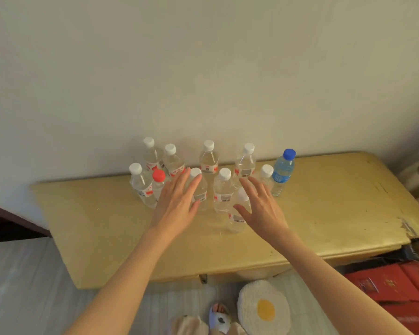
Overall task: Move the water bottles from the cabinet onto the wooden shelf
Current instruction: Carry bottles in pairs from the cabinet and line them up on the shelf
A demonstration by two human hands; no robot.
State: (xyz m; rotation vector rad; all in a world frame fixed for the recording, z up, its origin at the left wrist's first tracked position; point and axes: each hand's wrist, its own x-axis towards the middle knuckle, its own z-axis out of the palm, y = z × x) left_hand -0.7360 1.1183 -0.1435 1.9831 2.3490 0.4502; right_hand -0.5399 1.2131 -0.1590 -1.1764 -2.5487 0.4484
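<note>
Fingers (194,182) of both my hands are spread apart, empty, hovering over the water bottles (224,189); all eleven or so stand clustered on the desk (336,201). Nothing looks moved yet, wooden shelf not in view.

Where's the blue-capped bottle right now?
In the head view, the blue-capped bottle stands at the right end of the cluster near the wall, just right of a white-capped bottle.

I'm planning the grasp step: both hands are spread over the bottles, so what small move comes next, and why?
Probably close each hand on the bottle beneath it: the left hand hovers open over one white-capped bottle, the right hand over the front bottle. Neither grips anything yet, and these stand nearest.
</note>
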